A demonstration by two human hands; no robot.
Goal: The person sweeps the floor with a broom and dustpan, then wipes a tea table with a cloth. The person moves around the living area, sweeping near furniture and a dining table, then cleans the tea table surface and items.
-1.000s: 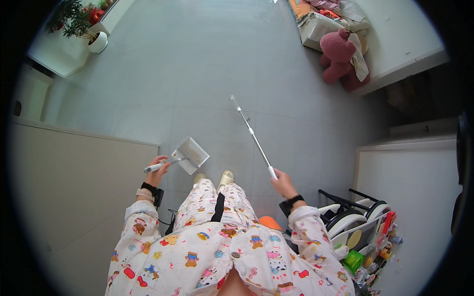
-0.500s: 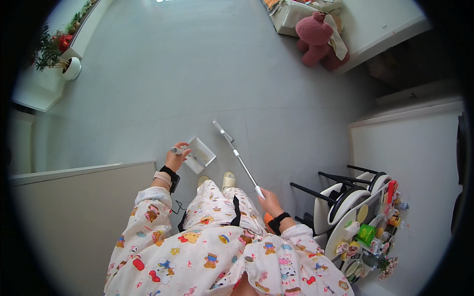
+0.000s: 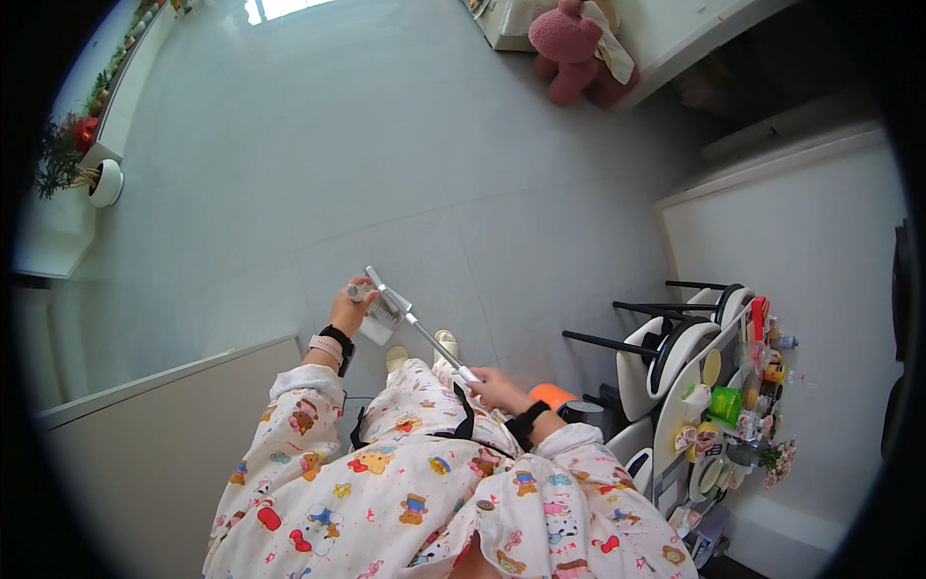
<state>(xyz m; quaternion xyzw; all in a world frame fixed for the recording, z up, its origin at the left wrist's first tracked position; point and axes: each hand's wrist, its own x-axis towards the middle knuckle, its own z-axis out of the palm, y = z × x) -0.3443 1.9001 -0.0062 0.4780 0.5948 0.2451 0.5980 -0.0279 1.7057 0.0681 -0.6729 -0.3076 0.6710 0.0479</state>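
Note:
My left hand [image 3: 347, 307] is closed round the grey upright handle of a white dustpan [image 3: 376, 332], held low ahead of my feet. My right hand [image 3: 498, 389] grips the white end of a broom [image 3: 429, 338] with a slim silver pole. The broom's narrow white head [image 3: 375, 277] is over the dustpan's open side; whether it touches the pan I cannot tell. Part of the pan is hidden behind the broom head and my left hand. Two cream slippers [image 3: 446, 344] on my feet show just behind the dustpan.
A table [image 3: 666, 434] crowded with small items and several white chairs with black legs [image 3: 632, 383] stand at the right, beside an orange object [image 3: 553, 395]. A beige partition [image 3: 183, 396] is at the left. Farther off are a potted plant [image 3: 106, 183] and a pink plush figure [image 3: 567, 43].
My right hand has swung the broom leftward, bringing its head from beside the dustpan to over it. My left hand keeps its hold. The view has shifted somewhat.

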